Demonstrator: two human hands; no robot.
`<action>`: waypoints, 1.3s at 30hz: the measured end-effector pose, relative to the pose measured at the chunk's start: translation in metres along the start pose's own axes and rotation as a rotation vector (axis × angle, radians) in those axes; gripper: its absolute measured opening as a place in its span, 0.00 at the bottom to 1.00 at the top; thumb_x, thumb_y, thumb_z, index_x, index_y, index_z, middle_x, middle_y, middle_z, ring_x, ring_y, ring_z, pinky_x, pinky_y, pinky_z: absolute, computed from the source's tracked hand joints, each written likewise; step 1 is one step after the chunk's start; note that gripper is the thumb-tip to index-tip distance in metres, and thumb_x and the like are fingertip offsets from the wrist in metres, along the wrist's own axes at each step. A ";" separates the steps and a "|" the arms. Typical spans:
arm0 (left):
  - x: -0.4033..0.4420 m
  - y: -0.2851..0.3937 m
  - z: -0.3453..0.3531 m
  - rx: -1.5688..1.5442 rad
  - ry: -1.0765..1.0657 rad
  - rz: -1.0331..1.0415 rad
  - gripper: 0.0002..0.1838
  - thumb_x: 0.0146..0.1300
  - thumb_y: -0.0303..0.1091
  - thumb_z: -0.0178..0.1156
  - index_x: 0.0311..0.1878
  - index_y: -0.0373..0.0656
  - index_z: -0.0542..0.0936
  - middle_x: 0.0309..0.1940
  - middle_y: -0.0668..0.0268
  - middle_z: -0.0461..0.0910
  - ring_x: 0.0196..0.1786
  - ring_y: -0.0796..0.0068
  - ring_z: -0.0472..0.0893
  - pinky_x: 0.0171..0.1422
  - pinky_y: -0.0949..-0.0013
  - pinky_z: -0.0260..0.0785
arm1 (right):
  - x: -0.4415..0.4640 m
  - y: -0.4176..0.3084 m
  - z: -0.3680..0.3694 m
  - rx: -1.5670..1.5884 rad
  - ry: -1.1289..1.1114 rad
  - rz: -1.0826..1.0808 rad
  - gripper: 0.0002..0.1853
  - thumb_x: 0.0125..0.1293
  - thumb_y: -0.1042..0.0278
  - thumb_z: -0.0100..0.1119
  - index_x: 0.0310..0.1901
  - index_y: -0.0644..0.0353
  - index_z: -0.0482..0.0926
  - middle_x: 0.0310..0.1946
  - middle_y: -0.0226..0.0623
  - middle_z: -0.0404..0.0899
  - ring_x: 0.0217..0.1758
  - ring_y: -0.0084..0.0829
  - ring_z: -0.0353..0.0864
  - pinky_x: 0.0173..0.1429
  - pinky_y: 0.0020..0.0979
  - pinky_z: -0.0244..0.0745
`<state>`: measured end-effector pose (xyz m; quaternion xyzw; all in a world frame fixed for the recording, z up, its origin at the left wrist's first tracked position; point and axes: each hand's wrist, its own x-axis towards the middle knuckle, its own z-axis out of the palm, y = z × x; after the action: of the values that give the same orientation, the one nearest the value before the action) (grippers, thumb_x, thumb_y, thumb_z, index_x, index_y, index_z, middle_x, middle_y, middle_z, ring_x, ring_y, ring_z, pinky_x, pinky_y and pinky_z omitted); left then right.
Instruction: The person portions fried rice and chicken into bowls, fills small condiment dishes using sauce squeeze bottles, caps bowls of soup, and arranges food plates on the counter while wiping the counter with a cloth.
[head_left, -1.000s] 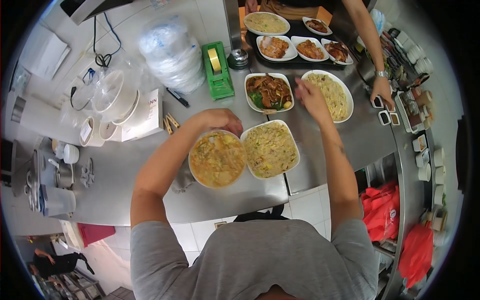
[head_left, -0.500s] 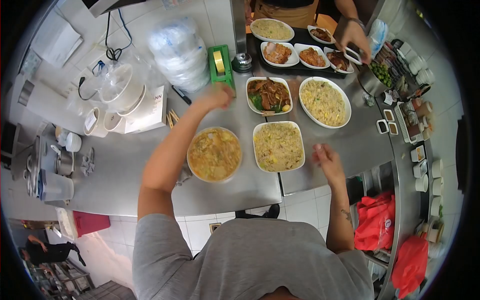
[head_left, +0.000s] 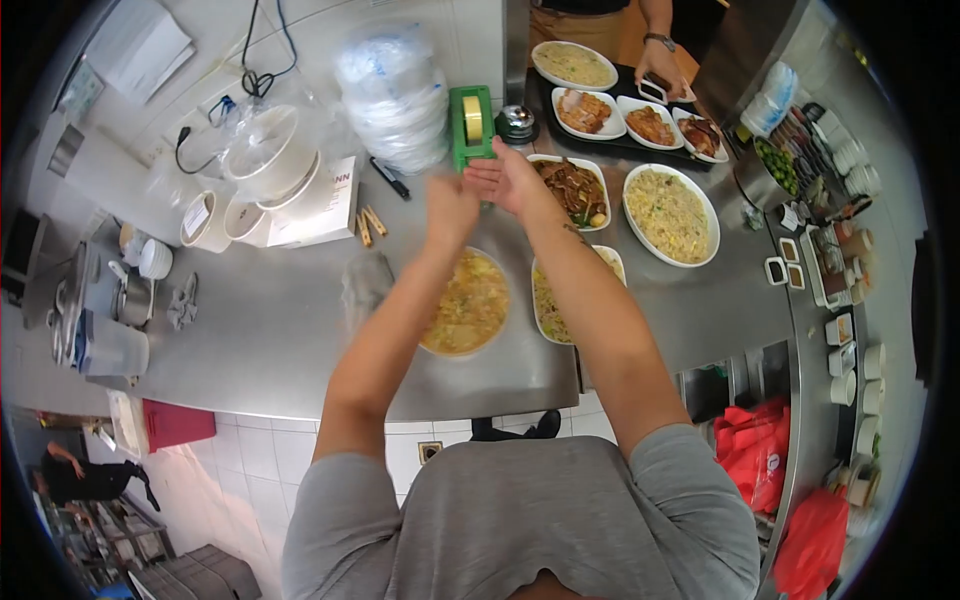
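Note:
Both hands are raised close together over the counter, in front of the green tape dispenser [head_left: 471,128]. My left hand [head_left: 453,207] is blurred, its fingers smeared by motion. Just right of it, my right hand [head_left: 505,178] has its fingers stretched out and holds nothing. A round bowl of soup [head_left: 466,305] lies below the left hand, partly behind my left forearm. My right arm partly covers a square dish of fried rice [head_left: 548,305] and borders a dish of meat and greens [head_left: 580,190]. An oval plate of fried rice [head_left: 671,215] is further right.
Another person's hand [head_left: 664,72] holds a small white dish above a black tray [head_left: 625,80] with plated meats. Wrapped plastic lids [head_left: 392,100], a marker [head_left: 390,180], clothespins [head_left: 371,225] and stacked tubs [head_left: 270,165] stand left. Small sauce dishes [head_left: 776,270] lie right.
My left hand has moved slightly right, and my right hand has come up and left from beside the square rice dish to meet it. The other person's hand has shifted over the tray with the small dish.

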<state>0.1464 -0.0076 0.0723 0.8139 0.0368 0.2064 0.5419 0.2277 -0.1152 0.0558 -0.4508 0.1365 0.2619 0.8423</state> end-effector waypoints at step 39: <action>-0.205 -0.064 -0.097 0.458 -0.004 0.229 0.11 0.53 0.30 0.65 0.33 0.35 0.73 0.28 0.59 0.67 0.34 0.60 0.70 0.38 0.62 0.64 | -0.036 0.066 -0.024 -0.857 -0.300 0.268 0.24 0.59 0.78 0.56 0.59 0.55 0.70 0.48 0.35 0.77 0.44 0.27 0.80 0.43 0.28 0.80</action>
<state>-0.0664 0.0445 -0.0142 0.9146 -0.0110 0.2510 0.3167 0.1607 -0.1166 0.0144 -0.6935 -0.0505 0.4632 0.5495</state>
